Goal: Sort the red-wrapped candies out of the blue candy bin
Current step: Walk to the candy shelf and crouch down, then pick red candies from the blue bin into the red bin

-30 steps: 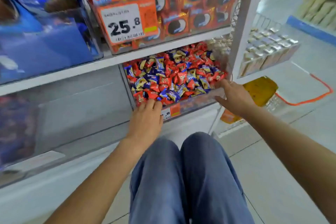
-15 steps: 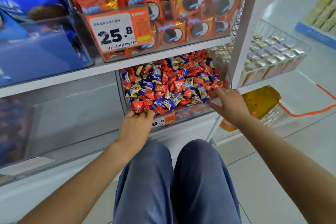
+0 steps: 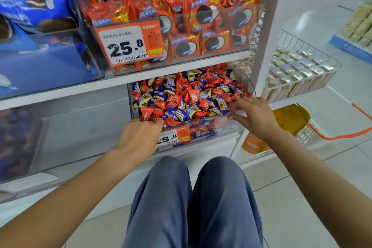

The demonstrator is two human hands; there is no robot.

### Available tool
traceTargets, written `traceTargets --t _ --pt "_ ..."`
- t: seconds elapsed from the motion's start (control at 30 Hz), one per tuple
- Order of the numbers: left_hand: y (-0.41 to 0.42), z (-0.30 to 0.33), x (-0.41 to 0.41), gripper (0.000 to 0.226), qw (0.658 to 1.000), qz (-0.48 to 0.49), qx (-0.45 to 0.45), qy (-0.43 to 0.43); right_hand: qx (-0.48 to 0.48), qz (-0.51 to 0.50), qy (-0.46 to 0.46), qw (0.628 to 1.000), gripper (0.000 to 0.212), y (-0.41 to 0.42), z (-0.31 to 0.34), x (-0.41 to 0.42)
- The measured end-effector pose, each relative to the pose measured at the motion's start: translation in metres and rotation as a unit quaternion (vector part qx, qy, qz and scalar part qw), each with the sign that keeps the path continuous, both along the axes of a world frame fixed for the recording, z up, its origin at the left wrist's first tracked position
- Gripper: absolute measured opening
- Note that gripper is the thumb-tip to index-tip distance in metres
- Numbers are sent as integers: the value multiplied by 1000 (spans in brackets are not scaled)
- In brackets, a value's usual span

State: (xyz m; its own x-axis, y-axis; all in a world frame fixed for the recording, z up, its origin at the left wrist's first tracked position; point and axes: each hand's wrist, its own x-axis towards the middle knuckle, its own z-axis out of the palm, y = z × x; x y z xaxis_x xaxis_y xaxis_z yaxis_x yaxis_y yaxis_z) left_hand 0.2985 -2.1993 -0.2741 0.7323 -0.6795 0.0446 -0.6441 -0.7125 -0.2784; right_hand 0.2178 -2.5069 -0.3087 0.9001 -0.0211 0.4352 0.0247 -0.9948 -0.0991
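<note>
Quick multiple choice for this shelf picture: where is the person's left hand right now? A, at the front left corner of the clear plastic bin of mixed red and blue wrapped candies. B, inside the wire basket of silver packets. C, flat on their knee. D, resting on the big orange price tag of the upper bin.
A: the left hand sits at the front left corner of the clear plastic candy bin, fingers curled into red-wrapped candies there.

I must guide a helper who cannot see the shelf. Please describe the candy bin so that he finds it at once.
Find the big orange price tag reading 25.8 on the cookie bin. Directly under that shelf sits the candy bin, a clear box. Only it holds loose small red and blue candies mixed together.
</note>
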Motion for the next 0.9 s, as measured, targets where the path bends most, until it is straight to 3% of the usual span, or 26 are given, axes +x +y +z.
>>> traceTargets --t 0.33,0.63,0.77,0.9 --pt "19 8 -71 14 999 -12 -21 39 -33 4 -12 999 26 7 -3 -67" --pt "21 -7 -77 18 993 -31 -99 52 -16 -31 -19 999 22 13 -19 -81" --pt "19 -15 -81 48 991 -97 -77 50 -21 -28 -22 999 28 10 -27 -84" --pt "21 -30 -82 48 990 -106 -84 40 -9 -41 -50 998 43 9 -46 -87"
